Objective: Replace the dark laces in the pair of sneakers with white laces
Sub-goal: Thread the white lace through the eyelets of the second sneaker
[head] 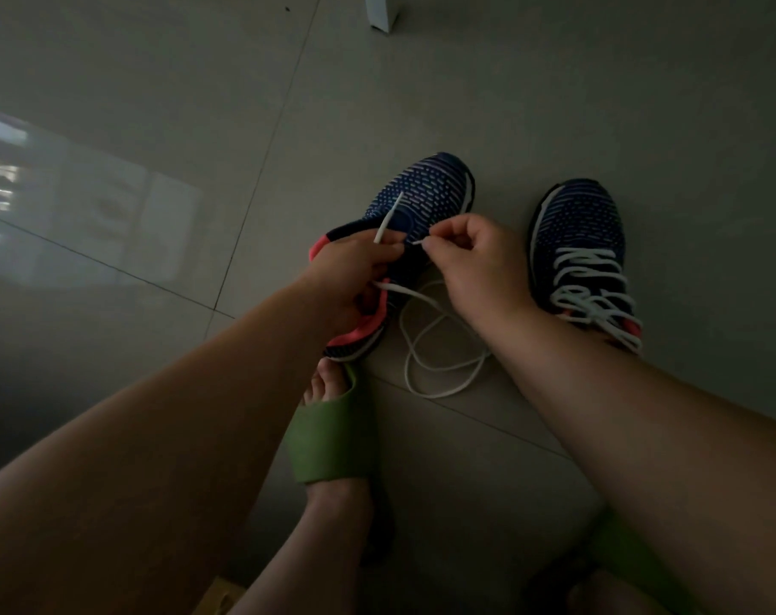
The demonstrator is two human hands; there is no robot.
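The left hand (350,268) pinches one end of the white lace (439,348) over the near sneaker (421,193); the right hand (479,259) pinches its other tip. Both hands hide the eyelets. The laced sneaker (585,250) sits right of it on the floor (155,126)

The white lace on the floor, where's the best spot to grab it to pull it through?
Probably near a stiff tip, not the loose loops on the floor. The right hand already pinches one tip of the white lace; the left hand holds the other end, which sticks up over the sneaker. Come from above, pinching sideways.
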